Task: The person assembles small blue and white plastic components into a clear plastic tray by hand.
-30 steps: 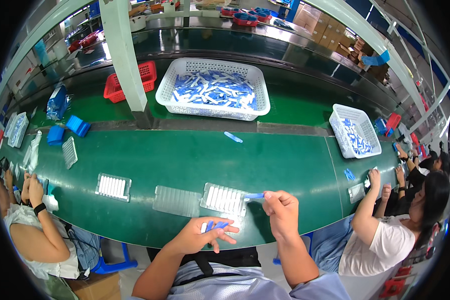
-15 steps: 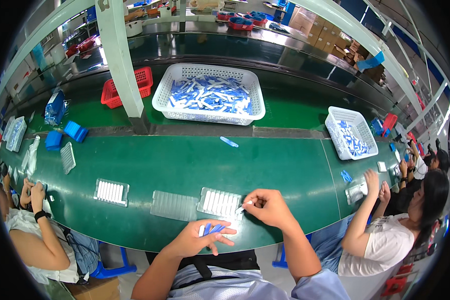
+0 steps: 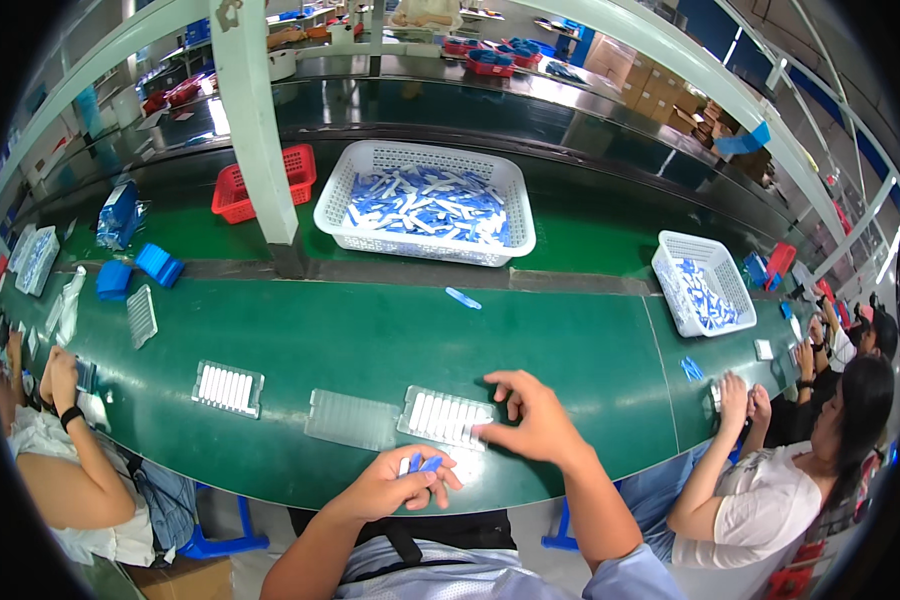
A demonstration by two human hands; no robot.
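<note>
My left hand (image 3: 395, 485) is curled around a few small blue and white pieces (image 3: 422, 464), held just below the filled clear tray (image 3: 446, 417). My right hand (image 3: 535, 418) rests loosely spread, fingertips touching that tray's right end on the green surface (image 3: 370, 335); an empty tray (image 3: 352, 419) lies left.

belt (image 3: 370, 340): matt green, smooth | tray (image 3: 448, 417): clear glossy plastic | basket (image 3: 425, 205): white plastic, probably

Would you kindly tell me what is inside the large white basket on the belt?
The large white basket holds a loose heap of small blue and white pieces. Whatever lies beneath the top layer is covered.
</note>
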